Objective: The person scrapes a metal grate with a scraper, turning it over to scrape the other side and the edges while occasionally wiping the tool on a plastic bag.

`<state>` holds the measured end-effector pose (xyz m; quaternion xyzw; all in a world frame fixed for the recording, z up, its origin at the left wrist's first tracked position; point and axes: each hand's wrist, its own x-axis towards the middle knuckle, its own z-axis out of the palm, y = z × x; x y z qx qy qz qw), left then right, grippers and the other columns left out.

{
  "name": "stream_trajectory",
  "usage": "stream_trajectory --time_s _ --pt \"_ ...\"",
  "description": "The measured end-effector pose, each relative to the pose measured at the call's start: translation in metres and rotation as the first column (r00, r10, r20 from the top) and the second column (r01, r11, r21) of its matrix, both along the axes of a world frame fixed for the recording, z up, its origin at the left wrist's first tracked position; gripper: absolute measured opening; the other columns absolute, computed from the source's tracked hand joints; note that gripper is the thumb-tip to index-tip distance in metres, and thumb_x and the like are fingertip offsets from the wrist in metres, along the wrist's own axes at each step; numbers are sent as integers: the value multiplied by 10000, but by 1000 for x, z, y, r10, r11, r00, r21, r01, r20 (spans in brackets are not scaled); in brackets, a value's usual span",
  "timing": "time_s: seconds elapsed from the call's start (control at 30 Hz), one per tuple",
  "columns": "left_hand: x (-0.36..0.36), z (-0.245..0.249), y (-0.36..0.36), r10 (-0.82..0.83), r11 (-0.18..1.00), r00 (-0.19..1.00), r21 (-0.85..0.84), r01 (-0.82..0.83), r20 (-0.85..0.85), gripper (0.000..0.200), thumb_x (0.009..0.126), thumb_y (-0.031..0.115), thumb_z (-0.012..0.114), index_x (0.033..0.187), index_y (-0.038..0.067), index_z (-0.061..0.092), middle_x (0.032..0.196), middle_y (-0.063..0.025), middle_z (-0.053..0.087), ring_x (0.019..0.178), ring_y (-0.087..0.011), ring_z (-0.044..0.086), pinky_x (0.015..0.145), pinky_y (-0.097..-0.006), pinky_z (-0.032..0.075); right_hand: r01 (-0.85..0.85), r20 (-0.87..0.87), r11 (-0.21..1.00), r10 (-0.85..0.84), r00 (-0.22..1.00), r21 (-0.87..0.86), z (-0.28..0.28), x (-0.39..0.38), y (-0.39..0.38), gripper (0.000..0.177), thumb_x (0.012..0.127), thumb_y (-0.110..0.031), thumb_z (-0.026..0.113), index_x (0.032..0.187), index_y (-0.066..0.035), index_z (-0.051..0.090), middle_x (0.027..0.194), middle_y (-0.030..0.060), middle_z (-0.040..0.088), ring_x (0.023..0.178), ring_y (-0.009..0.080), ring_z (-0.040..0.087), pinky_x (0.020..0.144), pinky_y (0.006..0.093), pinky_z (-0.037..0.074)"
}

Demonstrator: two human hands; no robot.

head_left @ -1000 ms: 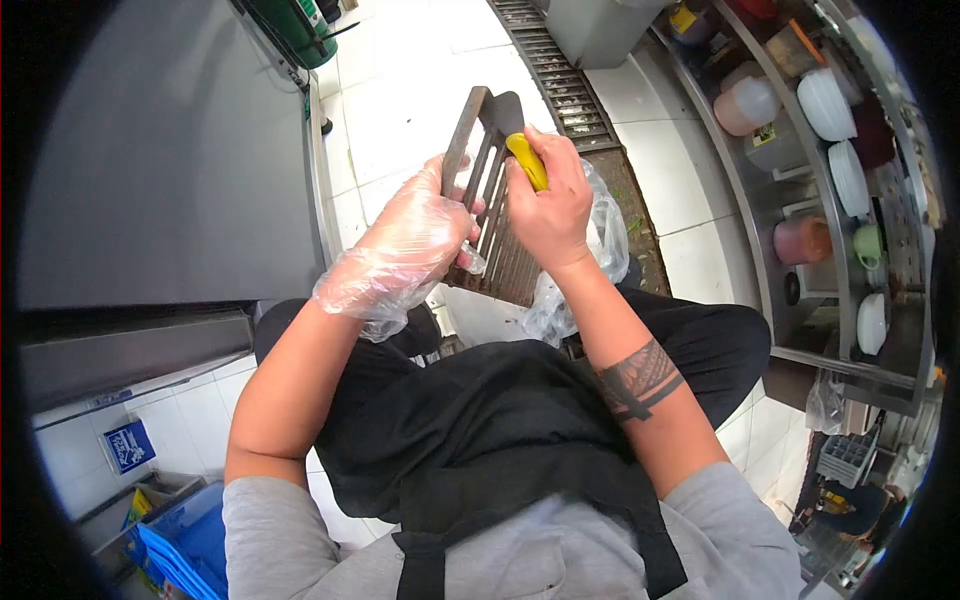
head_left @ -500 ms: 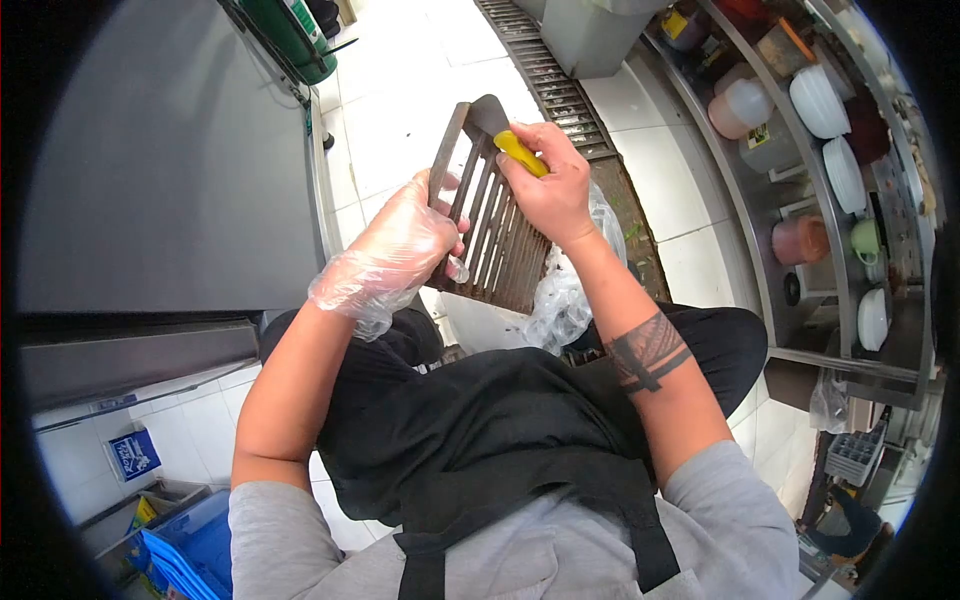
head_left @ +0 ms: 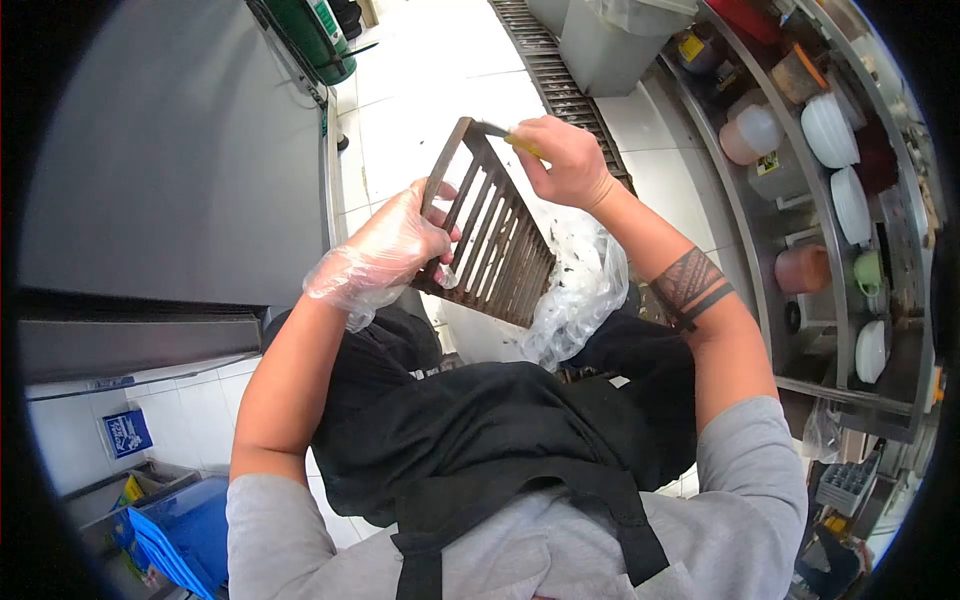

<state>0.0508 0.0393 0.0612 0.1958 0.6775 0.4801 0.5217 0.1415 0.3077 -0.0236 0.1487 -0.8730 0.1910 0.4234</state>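
Note:
My left hand (head_left: 408,237), in a clear plastic glove, grips the left side of a dark slatted metal grate (head_left: 505,245), holding it tilted over my lap. My bare right hand (head_left: 565,160) is closed around the yellow handle of a scraper (head_left: 524,146). Its dark blade, seen nearly edge-on, meets the grate's upper corner. Below the grate's right side sits a clear plastic bag (head_left: 580,285) with dark crumbs in it.
A grey steel cabinet (head_left: 180,150) stands close on my left. To the right is a metal shelf (head_left: 735,200) with containers and white bowls (head_left: 830,130). Ahead are a floor drain grating (head_left: 545,60), a grey bin (head_left: 610,50) and a green cylinder (head_left: 318,40).
My right hand has turned and shifted slightly right and down, with its elbow swung outward. The scraper blade now shows edge-on instead of flat. My left hand keeps its grip on the grate.

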Motion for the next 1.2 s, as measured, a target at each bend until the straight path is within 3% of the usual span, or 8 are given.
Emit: stream_trajectory --time_s 0.3,0.37,0.5,0.63,0.73,0.9,1.07,1.2 --pt "-10 -12 11 6 1000 999 5 -6 -44 534 959 179 771 1401 16 520 1008 -61 630 771 -128 635 657 -295 552 101 -39 985 -108 993 -143 -43 8 -27 218 849 -18 759 1054 -54 694 988 103 739 812 290 710 711 374 577" --pt "-9 -13 12 109 993 994 44 -109 17 508 1018 313 730 1390 29 535 1009 -54 631 762 -115 621 645 -281 551 239 84 801 -232 969 -549 -51 14 -45 231 892 -62 782 1107 -40 700 996 119 739 856 308 727 751 375 592" --pt "-1 -4 15 115 993 993 7 -115 5 530 1062 454 659 1380 46 545 1010 -61 629 748 -107 607 635 -276 554 278 187 537 -217 958 -797 -59 13 -71 229 962 -110 776 1163 -18 718 1023 133 749 937 239 752 819 331 598" --pt "6 -6 14 101 995 995 -18 -101 -24 478 1060 340 679 1389 30 525 1008 -66 633 754 -123 627 649 -286 566 277 176 445 -256 951 -852 -55 2 -87 220 972 -120 772 1155 -9 719 1067 142 748 962 218 744 857 344 591" --pt "6 -8 11 32 999 999 -1 -32 -22 495 980 57 716 1411 -4 479 978 -75 631 742 -146 654 664 -309 576 321 178 497 -314 933 -806 -52 -2 -91 196 971 -107 755 1127 -6 694 1038 148 729 928 268 730 839 368 577" --pt "10 -4 14 1 1000 999 8 -1 -41 484 984 46 709 1407 -7 480 972 -85 615 725 -143 644 667 -317 573 317 128 557 -351 928 -768 -60 -6 -90 201 983 -88 719 1145 -12 628 998 152 700 889 317 708 815 398 564" --pt "15 -2 15 9 1000 1000 15 -9 -3 463 993 44 697 1399 -19 483 984 -85 590 754 -139 621 691 -320 560 174 79 500 -205 975 -848 -71 -9 -82 182 1024 -66 691 1173 -24 595 904 36 666 738 74 602 643 253 502" --pt "13 -3 18 37 999 999 15 -37 1 449 999 66 683 1390 -18 479 959 -61 568 691 -104 591 613 -293 549 112 9 534 -191 982 -838 -76 -13 -71 176 1022 -67 696 1169 -20 613 897 37 677 731 81 606 649 257 507"
